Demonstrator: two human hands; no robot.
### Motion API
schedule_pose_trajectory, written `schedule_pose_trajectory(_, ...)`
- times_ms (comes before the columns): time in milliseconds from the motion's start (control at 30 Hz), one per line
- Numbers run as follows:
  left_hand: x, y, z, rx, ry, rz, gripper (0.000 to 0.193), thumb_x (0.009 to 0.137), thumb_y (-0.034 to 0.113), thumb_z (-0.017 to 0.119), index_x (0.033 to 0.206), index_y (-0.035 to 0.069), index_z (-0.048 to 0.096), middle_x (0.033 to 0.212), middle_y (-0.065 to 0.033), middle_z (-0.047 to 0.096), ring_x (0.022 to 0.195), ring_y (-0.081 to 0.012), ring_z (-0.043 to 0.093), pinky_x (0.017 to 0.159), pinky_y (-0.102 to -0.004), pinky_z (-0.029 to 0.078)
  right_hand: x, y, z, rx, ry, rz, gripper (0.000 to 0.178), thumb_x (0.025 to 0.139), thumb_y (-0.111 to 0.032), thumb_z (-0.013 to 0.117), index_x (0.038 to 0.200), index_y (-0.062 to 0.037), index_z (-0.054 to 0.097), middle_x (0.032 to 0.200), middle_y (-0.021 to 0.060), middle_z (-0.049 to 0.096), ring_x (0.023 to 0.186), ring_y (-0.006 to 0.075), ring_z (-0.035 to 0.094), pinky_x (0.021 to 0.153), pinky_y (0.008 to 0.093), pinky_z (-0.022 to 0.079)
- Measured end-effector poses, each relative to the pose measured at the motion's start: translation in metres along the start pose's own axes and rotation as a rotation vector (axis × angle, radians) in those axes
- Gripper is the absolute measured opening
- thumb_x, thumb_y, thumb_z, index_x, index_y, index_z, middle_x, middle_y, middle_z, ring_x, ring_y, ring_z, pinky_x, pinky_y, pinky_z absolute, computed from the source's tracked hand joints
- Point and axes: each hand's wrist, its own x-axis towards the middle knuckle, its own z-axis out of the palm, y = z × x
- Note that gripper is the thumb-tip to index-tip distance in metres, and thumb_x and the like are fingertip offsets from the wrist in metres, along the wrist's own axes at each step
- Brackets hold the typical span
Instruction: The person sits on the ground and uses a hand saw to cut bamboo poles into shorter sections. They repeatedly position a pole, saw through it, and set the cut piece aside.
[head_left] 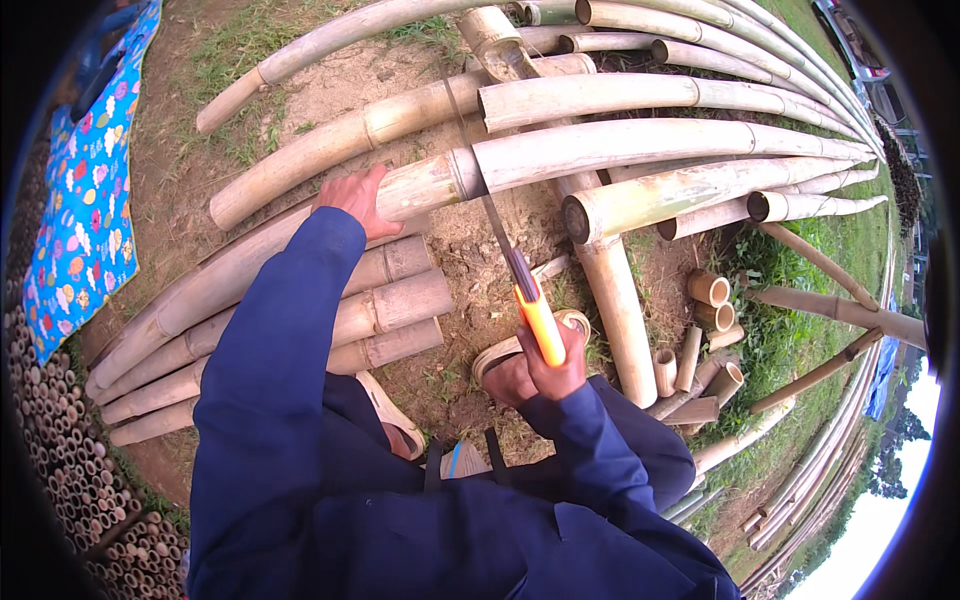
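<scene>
A long pale bamboo pole runs across in front of me, resting on a thicker bamboo pole that lies under it. My left hand grips the long pole at its left part, fingers over the top. In my right hand is the orange handle of a hand saw. The thin blade crosses the pole just right of a node ring, a little right of my left hand. Blade and pole touch there; how deep the blade sits cannot be made out.
More bamboo poles lie beyond and to the right. Cut lengths are stacked near my left arm. Short bamboo pieces lie on the right, beside slanted props. Many cut ends fill the left edge, below a blue patterned cloth.
</scene>
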Motion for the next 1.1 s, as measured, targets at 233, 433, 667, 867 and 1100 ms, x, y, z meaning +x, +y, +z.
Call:
schedule_pose_trajectory(233, -0.005, -0.01, -0.004, -0.011, 0.002, -0.012, 0.079, 0.065, 0.049, 0.085, 0.127, 0.009, 0.057, 0.1, -0.0202, 0.074, 0.095, -0.0405, 0.072, 0.088, -0.0496, 0.057, -0.074, -0.002, -0.021, 0.068, -0.063, 0.029, 0.019, 0.092, 0.001, 0.069, 0.111, 0.003, 0.072, 0.087, 0.0137, 0.076, 0.083, 0.019, 0.075, 0.074, 0.0341, 0.058)
schedule_pose_trajectory(433, 0.0, 0.0, 0.003, -0.032, 0.009, 0.016, 0.079, 0.065, 0.048, 0.085, 0.127, 0.007, 0.057, 0.1, -0.0199, 0.074, 0.095, -0.04, 0.072, 0.089, -0.0503, 0.056, -0.017, 0.008, -0.007, -0.046, -0.021, -0.025, 0.012, 0.092, -0.008, 0.074, 0.091, 0.0036, 0.069, 0.069, 0.0146, 0.067, 0.063, 0.0182, 0.066, 0.059, 0.0348, 0.05)
schedule_pose_trajectory(667, -0.004, -0.012, 0.003, -0.006, 0.036, -0.013, 0.08, 0.064, 0.047, 0.086, 0.127, 0.009, 0.058, 0.101, -0.0209, 0.074, 0.097, -0.042, 0.072, 0.089, -0.0507, 0.056, -0.076, -0.008, -0.018, 0.07, -0.069, 0.021, 0.014, 0.094, -0.003, 0.07, 0.106, 0.0031, 0.07, 0.08, 0.0141, 0.072, 0.074, 0.0198, 0.073, 0.068, 0.0351, 0.056)
schedule_pose_trajectory(867, 0.001, -0.002, 0.003, -0.06, -0.017, -0.008, 0.077, 0.063, 0.046, 0.086, 0.126, 0.009, 0.06, 0.102, -0.0239, 0.074, 0.098, -0.0431, 0.071, 0.088, -0.0517, 0.056, -0.007, -0.005, -0.001, -0.02, -0.029, 0.002, 0.009, 0.093, -0.005, 0.07, 0.095, 0.0035, 0.07, 0.07, 0.0108, 0.068, 0.063, 0.0139, 0.064, 0.06, 0.0337, 0.051)
schedule_pose_trajectory(1100, -0.006, -0.012, -0.003, -0.03, -0.024, -0.033, 0.081, 0.064, 0.048, 0.084, 0.128, 0.007, 0.059, 0.101, -0.0212, 0.074, 0.095, -0.0397, 0.073, 0.089, -0.0496, 0.056, -0.071, -0.012, -0.021, 0.051, -0.04, 0.004, 0.018, 0.093, 0.0, 0.069, 0.11, 0.0051, 0.07, 0.085, 0.0116, 0.073, 0.079, 0.0152, 0.071, 0.074, 0.032, 0.056)
